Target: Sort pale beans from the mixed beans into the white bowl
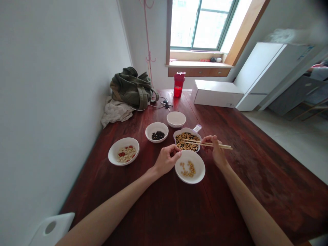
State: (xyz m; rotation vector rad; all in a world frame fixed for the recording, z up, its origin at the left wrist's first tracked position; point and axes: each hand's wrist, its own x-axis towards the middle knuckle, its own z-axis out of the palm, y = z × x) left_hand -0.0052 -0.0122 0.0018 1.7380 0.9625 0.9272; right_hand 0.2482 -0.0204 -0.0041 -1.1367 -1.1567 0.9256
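Chopsticks within the right grip

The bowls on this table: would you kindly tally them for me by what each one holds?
Bowl of red and white pieces: 1
Bowl of black beans: 1
Bowl of black and yellow beans: 1
Bowl of yellow beans: 1
Bowl with nothing visible in it: 1
Total: 5
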